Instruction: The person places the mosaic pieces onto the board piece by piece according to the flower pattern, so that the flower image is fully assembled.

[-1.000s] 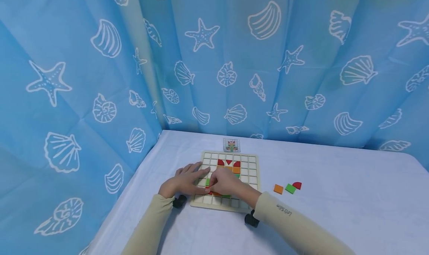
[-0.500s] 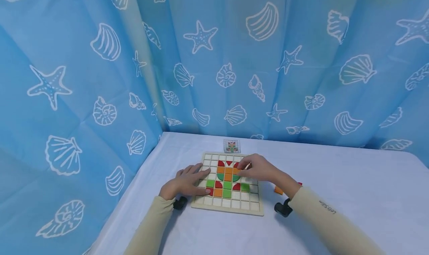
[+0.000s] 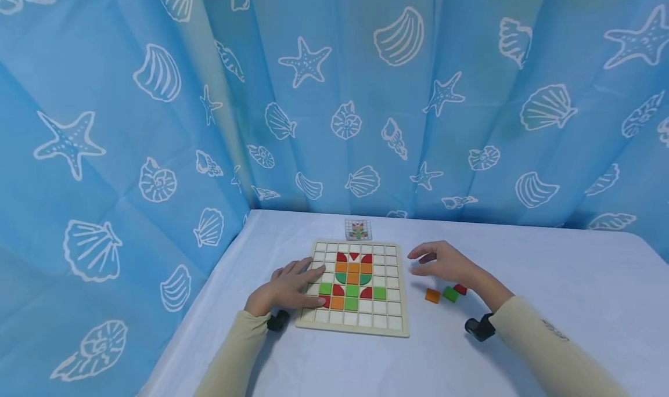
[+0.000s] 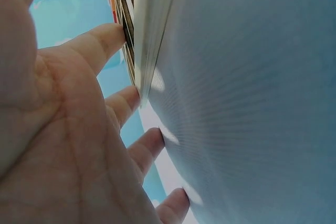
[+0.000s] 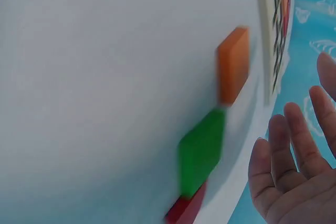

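A square wooden grid board (image 3: 387, 322) lies on the table, its cells partly filled with red, orange and green tiles in a flower-like pattern. My left hand (image 3: 286, 285) rests spread over the board's left side, thumb at a red tile (image 3: 325, 302); the left wrist view shows the fingertips at the board's edge and the cloth. To the right of the board my right hand (image 3: 444, 263) hovers with loosely bent fingers and holds nothing. Just below it on the cloth lie an orange tile (image 5: 233, 66), a green tile (image 5: 201, 153) and a red tile (image 5: 187, 207).
Behind the board lies a small pattern card (image 3: 358, 230) showing a gridded flower. A white cloth (image 3: 549, 269) covers the table. A blue curtain (image 3: 334, 95) with shells and starfish hangs along the back and left.
My right hand has moved from the board's lower left, across its upper right, to beyond the right edge near the loose tiles. My left hand stays on the board.
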`<action>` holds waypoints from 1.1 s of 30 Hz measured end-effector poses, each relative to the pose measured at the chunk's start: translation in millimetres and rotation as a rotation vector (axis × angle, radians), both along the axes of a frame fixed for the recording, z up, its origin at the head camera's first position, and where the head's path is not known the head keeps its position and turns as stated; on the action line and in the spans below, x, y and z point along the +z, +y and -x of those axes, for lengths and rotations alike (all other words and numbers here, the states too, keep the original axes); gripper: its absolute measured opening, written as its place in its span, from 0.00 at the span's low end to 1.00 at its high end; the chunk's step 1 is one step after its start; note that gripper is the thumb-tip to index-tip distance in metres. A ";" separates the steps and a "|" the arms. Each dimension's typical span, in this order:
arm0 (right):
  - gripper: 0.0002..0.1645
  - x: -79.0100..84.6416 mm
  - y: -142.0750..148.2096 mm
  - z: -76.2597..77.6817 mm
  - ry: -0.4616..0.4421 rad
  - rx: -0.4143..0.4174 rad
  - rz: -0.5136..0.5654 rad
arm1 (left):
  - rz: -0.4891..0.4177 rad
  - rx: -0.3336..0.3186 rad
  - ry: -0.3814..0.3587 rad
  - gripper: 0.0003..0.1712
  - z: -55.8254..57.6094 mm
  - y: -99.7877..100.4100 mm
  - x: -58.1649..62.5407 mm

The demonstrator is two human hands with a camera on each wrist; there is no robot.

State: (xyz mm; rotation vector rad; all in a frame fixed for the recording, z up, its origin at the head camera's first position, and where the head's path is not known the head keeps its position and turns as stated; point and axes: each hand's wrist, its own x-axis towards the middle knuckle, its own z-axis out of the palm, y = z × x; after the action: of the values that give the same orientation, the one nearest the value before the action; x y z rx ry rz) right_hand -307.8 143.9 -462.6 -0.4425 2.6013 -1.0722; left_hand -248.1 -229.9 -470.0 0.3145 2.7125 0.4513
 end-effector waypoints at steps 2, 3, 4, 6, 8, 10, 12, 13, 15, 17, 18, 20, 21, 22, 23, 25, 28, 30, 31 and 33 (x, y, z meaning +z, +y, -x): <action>0.23 -1.0 7.2 -1.6 0.003 -0.011 -0.015 | -0.002 -0.003 0.003 0.49 0.2 -0.3 -0.5; 0.23 -1.6 10.6 -2.5 0.002 -0.017 -0.023 | -0.004 -0.003 0.004 0.49 0.1 -0.3 -0.4; 0.23 -2.4 14.2 -3.3 0.005 -0.020 -0.031 | -0.006 -0.002 0.004 0.49 -0.1 -0.4 0.1; 0.23 -3.2 21.3 -5.0 0.008 -0.025 -0.044 | -0.004 -0.003 0.007 0.49 0.3 -1.0 0.1; 0.23 -4.1 28.6 -5.8 0.014 -0.027 -0.051 | -0.003 -0.001 0.006 0.49 0.7 -1.1 1.2; 0.22 -5.1 35.9 -5.9 0.025 -0.022 -0.053 | -0.002 0.000 0.008 0.49 1.6 -1.4 1.4; 0.21 -6.4 42.8 -5.7 0.030 -0.019 -0.051 | -0.005 0.002 0.012 0.49 2.3 -1.5 2.2; 0.21 -7.1 46.1 -5.6 0.029 -0.018 -0.049 | -0.007 0.004 0.013 0.49 2.6 -1.5 2.1; 0.20 -9.0 52.5 -5.7 0.019 -0.009 -0.044 | -0.009 0.001 0.011 0.49 2.7 -1.5 1.7; 0.20 -11.3 57.9 -6.5 -0.005 -0.005 -0.041 | -0.019 -0.003 0.008 0.49 1.7 -0.8 1.2; 0.20 -12.6 60.2 -7.1 -0.014 -0.006 -0.042 | -0.023 -0.005 0.008 0.49 1.3 -0.6 0.3; 0.21 -15.5 63.5 -9.1 -0.026 -0.006 -0.042 | -0.027 -0.011 0.004 0.49 0.1 -0.2 -1.5; 0.21 -16.7 65.0 -10.5 -0.028 0.001 -0.041 | -0.031 -0.009 0.005 0.49 -0.8 0.2 -2.5; 0.21 -17.8 65.9 -12.1 -0.037 -0.001 -0.039 | -0.037 -0.008 0.005 0.48 -1.8 0.6 -3.8; 0.21 -19.3 66.3 -14.2 -0.042 0.001 -0.040 | -0.037 -0.008 0.001 0.48 -3.0 0.9 -5.2; 0.22 -20.9 66.3 -19.2 -0.062 0.007 -0.034 | -0.034 -0.007 -0.012 0.49 -5.5 1.5 -7.0; 0.21 -20.7 63.0 -25.1 -0.063 0.019 -0.049 | -0.033 -0.006 -0.015 0.49 -7.9 2.2 -7.1; 0.20 -18.5 59.1 -26.0 -0.033 0.028 -0.065 | -0.028 -0.005 -0.003 0.49 -7.3 2.3 -4.2; 0.20 -17.2 56.5 -25.7 -0.017 0.028 -0.074 | -0.025 -0.003 0.004 0.49 -6.5 2.2 -2.7; 0.19 -15.2 51.3 -24.4 0.008 0.037 -0.091 | -0.017 -0.003 0.012 0.49 -4.3 1.6 0.4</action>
State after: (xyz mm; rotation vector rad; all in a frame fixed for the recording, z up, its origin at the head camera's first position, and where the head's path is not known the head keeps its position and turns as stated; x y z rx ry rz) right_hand -283.5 195.1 -477.8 -0.4726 2.6256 -0.9382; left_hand -243.8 -228.2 -469.6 0.3269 2.7203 0.4736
